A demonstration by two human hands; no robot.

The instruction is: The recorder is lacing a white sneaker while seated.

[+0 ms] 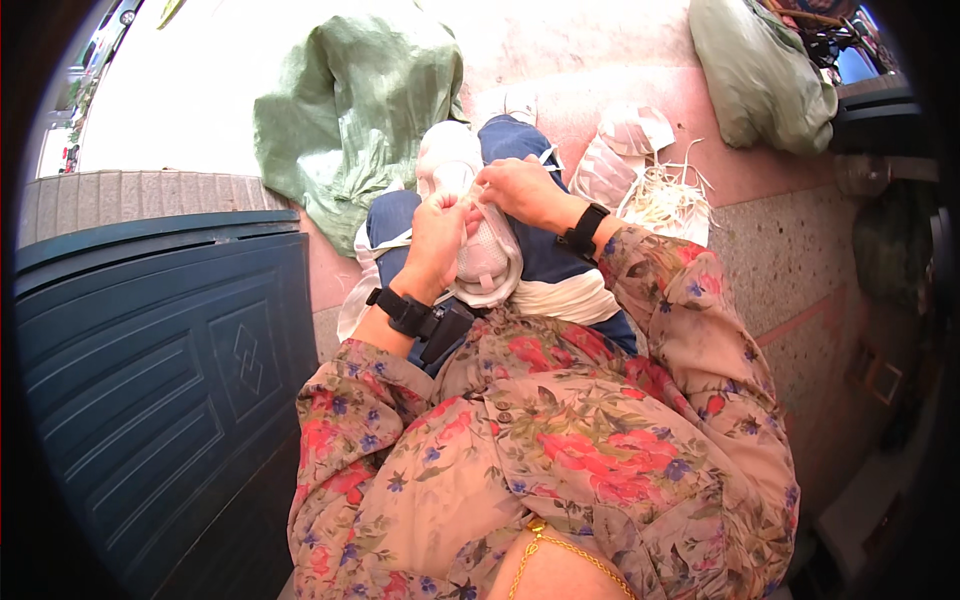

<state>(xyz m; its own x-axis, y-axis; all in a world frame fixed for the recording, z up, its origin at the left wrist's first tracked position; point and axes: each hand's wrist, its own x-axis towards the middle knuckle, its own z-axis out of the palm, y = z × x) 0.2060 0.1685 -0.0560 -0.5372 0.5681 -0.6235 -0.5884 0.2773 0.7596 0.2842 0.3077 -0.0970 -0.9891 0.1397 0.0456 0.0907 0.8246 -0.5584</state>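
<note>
A white sneaker [484,262] with a mesh upper lies lengthwise on my lap between my thighs, its rounded toe pointing away from me. Over its lacing area, my left hand [437,238] pinches a thin white shoelace, thumb against fingers. My right hand [528,192] reaches in from the other side, its fingertips also closed on the lace, close to the left ones. The fingers partly cover the eyelets, so how far the lace is threaded cannot be made out. A bundle of loose white shoelaces [672,192] lies to the right of my right knee.
White shoe pieces [608,165] lie beside the laces. A large green woven sack [350,110] stands ahead on the left, another pale green sack [762,80] at the far right. A dark blue panelled door [165,390] is close on my left. Pink and grey paving [775,255] surrounds me.
</note>
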